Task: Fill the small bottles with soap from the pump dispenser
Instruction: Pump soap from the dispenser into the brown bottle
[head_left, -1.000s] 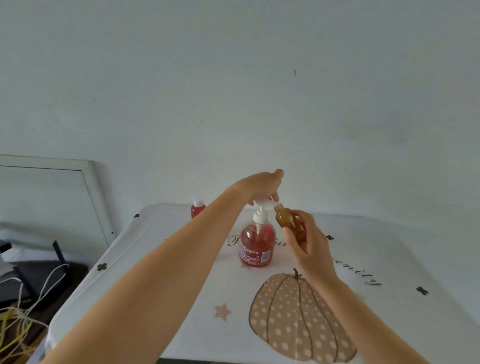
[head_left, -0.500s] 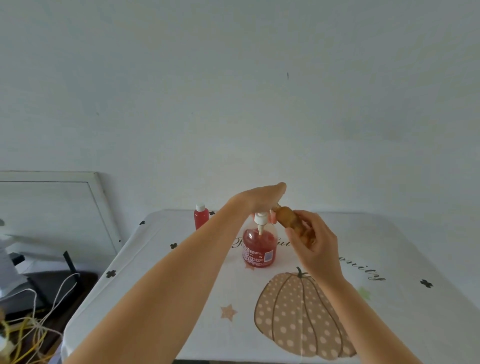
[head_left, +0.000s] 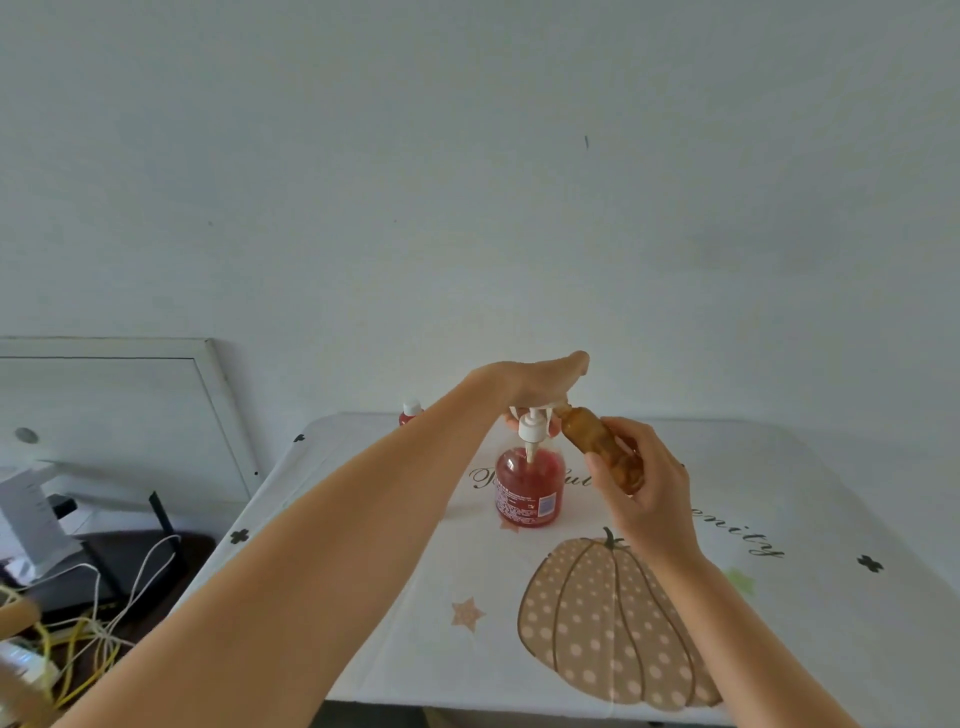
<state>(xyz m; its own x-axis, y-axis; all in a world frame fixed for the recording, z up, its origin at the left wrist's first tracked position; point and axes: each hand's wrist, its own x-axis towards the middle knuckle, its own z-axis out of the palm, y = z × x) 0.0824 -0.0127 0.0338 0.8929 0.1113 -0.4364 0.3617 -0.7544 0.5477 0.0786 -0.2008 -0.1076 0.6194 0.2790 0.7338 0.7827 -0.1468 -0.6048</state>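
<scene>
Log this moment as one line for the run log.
left hand: grips pump dispenser head | right hand: holds amber bottle tilted, mouth at nozzle | red bottle: capped, behind

My left hand (head_left: 530, 384) lay over the head of the pump dispenser (head_left: 530, 488), fingers curled down around it, so the way in from above was blocked. My right hand (head_left: 639, 483) held the amber bottle (head_left: 597, 452) tilted against the spout, closing the dispenser's right side. A small red bottle (head_left: 410, 413) stood at the far left of the surface (head_left: 805, 493), behind my left forearm and apart from the dispenser. The near part with the pumpkin print (head_left: 608, 623) and the whole right side lay open to pass. The wall (head_left: 467, 208) rose just behind the far edge. Cables (head_left: 98, 618) tangled below the left edge.
</scene>
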